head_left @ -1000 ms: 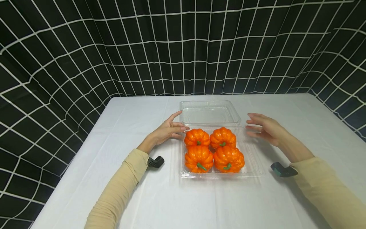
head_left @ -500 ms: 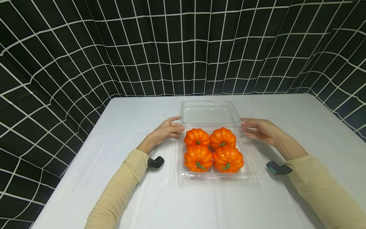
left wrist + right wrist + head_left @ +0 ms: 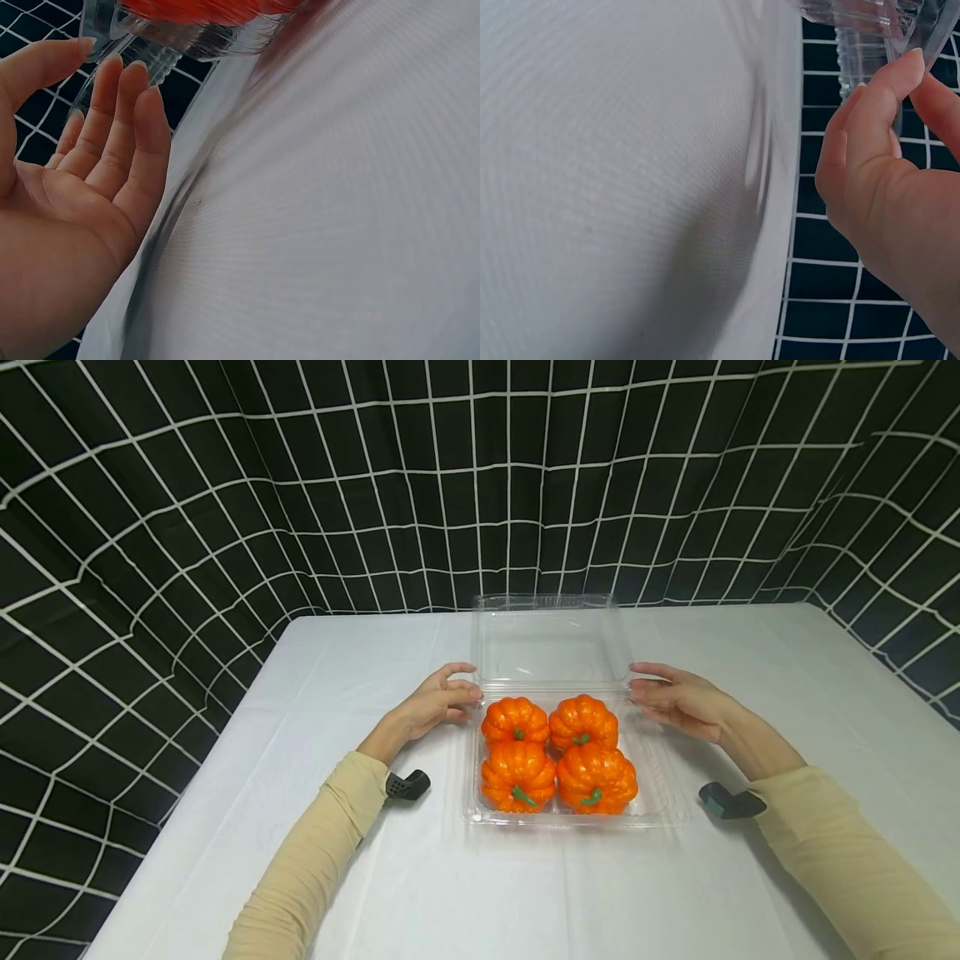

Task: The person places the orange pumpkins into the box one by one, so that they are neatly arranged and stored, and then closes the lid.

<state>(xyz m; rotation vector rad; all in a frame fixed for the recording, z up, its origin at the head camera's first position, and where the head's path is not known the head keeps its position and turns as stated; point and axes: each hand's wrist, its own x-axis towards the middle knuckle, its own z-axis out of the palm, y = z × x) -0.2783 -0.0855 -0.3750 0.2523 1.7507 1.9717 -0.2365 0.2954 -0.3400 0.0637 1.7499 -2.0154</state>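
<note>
A clear plastic clamshell container (image 3: 660, 777) lies on the table with several small orange pumpkins (image 3: 520, 775) in its base. Its hinged lid (image 3: 551, 647) is tilted partway up at the far side. My left hand (image 3: 438, 700) pinches the lid's left edge near the hinge; in the left wrist view, thumb and fingertips (image 3: 112, 67) meet the clear plastic. On the opposite side, my right hand (image 3: 686, 702) pinches the lid's right edge between thumb and fingers, as the right wrist view shows at the plastic rim (image 3: 930, 37).
A white cloth covers the table (image 3: 570, 893). Behind and beside it hangs a black curtain (image 3: 525, 485) with a white grid. A dark wrist device (image 3: 408, 785) sits at the left cuff, another wrist device (image 3: 731, 802) at the right.
My right hand has come in leftward to the lid's right edge, and the left hand has shifted slightly at its side. The lid has tilted up from lying flat.
</note>
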